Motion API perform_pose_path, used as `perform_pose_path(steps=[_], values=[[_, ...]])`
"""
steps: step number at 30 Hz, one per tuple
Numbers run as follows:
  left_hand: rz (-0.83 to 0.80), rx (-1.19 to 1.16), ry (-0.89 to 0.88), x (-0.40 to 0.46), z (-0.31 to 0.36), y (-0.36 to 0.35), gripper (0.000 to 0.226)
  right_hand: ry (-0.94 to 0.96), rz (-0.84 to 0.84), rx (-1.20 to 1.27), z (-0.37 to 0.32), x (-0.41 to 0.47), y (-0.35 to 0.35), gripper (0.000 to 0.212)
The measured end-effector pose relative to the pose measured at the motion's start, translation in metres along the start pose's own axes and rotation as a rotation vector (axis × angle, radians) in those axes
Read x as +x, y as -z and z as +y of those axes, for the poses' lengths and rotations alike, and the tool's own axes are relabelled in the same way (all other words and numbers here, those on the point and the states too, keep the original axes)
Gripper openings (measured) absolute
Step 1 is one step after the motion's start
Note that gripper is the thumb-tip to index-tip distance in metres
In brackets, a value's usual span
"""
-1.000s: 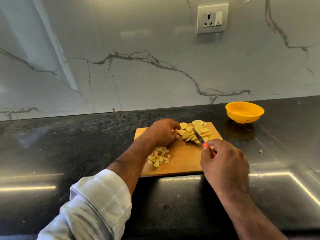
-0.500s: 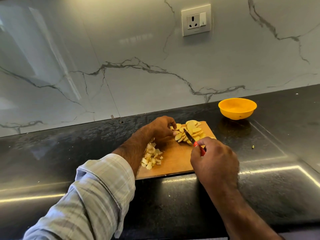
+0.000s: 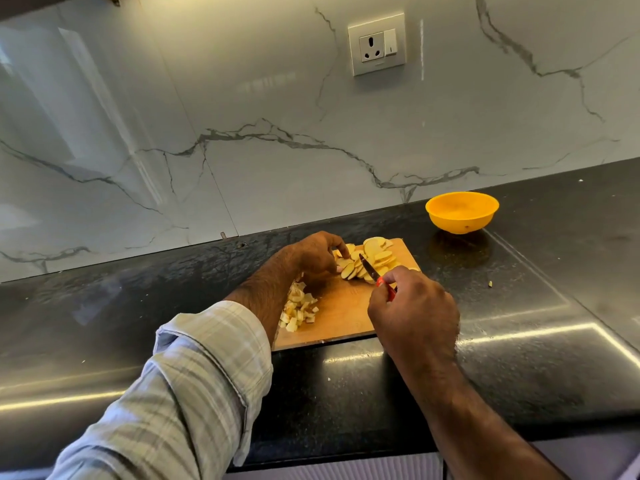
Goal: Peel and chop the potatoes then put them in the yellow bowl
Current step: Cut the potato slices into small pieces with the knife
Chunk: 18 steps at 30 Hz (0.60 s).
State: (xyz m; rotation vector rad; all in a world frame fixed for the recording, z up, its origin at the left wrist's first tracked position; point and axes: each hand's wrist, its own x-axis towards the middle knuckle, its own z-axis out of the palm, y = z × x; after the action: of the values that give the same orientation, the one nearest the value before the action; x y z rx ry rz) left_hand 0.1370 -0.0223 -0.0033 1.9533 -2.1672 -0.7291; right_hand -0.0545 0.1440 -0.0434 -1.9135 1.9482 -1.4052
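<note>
The left hand (image 3: 317,254) has slid back slightly on the potato slices (image 3: 375,259), uncovering more diced pieces (image 3: 299,308).

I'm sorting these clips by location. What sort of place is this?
Most likely a home kitchen: a dark stone counter against a marble-look backsplash with a wall socket, and potato slices on a cutting board.

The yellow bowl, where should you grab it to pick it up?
Take the yellow bowl by its rim, probably coming from above on the near side. It stands upright and open-topped on the counter, apart from the cutting board, and its round sides slope in towards the base, so they would likely slip.
</note>
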Motion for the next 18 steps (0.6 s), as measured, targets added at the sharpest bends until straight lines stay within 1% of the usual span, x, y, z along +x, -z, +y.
perform_pose_path(steps=[3, 5, 8, 11, 15, 16, 18], values=[[-0.039, 0.047, 0.046, -0.001, 0.004, 0.004, 0.034, -0.017, -0.009, 0.002, -0.001, 0.000, 0.000, 0.020], [-0.036, 0.079, 0.059, -0.002, 0.007, 0.009, 0.034, -0.027, -0.021, 0.007, -0.001, 0.000, 0.000, 0.020], [0.009, 0.072, 0.033, -0.001, 0.003, 0.013, 0.027, -0.021, -0.021, -0.002, -0.002, 0.000, 0.001, 0.021], [0.074, -0.002, 0.010, -0.006, -0.005, 0.016, 0.017, 0.023, -0.048, 0.005, -0.003, -0.001, 0.000, 0.021], [0.221, -0.130, 0.022, -0.018, -0.018, 0.025, 0.021, 0.143, -0.137, -0.009, -0.007, -0.004, -0.001, 0.022], [0.239, -0.143, 0.034, -0.021, -0.022, 0.027, 0.024, 0.165, -0.176, -0.027, -0.009, -0.006, -0.001, 0.022], [0.212, -0.132, 0.060, -0.025, -0.028, 0.028, 0.029, 0.187, -0.238, -0.068, -0.013, -0.006, -0.002, 0.019]])
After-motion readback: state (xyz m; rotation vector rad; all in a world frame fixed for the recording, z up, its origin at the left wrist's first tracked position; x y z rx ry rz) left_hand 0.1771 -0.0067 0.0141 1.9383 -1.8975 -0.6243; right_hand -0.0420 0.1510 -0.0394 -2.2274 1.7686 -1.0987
